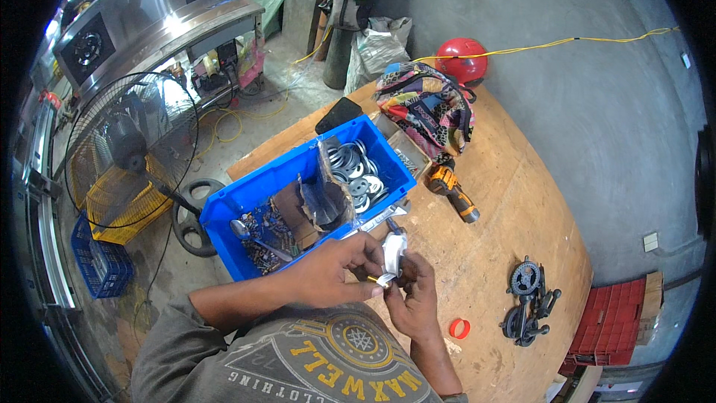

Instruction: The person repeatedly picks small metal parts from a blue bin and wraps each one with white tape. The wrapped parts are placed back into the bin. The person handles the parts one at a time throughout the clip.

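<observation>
Left hand [339, 270] pinches a small brass-coloured piece [373, 278]; right hand [415, 300] clasps a round white part [394, 254]. A slack pinch could drop either.

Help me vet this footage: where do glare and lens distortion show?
Head view: glare flares on the silvery steel stove-like unit; the white round piece between the left hand and the right hand looks bright, with little detail; same view, the brown wooden tabletop bows along its right edge.

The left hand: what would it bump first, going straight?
The left hand points toward the right hand, so it would likely first meet the glossy white rounded piece between them, though depth is unclear.
</observation>
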Action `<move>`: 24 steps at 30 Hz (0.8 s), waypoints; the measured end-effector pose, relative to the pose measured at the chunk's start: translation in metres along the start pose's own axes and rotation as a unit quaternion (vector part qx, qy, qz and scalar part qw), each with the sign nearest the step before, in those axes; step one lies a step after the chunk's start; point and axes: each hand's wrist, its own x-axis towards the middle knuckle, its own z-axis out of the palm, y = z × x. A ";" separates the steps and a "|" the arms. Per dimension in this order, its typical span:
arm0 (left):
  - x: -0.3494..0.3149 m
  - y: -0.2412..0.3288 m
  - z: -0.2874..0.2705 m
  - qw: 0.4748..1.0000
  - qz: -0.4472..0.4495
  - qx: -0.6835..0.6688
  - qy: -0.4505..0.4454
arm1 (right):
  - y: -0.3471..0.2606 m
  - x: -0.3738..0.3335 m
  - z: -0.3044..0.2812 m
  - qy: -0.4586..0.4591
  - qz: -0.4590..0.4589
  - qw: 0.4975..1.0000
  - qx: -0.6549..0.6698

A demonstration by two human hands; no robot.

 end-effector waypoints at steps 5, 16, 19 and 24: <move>-0.005 0.004 -0.002 0.998 0.037 0.043 0.002 | 0.007 0.001 -0.004 0.002 0.036 0.999 -0.009; -0.006 0.014 -0.005 0.993 0.001 0.121 -0.002 | 0.013 -0.006 -0.011 0.081 -0.024 0.992 -0.091; -0.003 0.012 0.000 0.995 -0.021 0.099 0.006 | 0.004 -0.004 -0.018 0.090 -0.025 0.986 -0.142; -0.004 0.008 0.003 0.998 -0.024 0.054 0.006 | 0.002 0.000 -0.022 0.047 -0.008 0.979 -0.197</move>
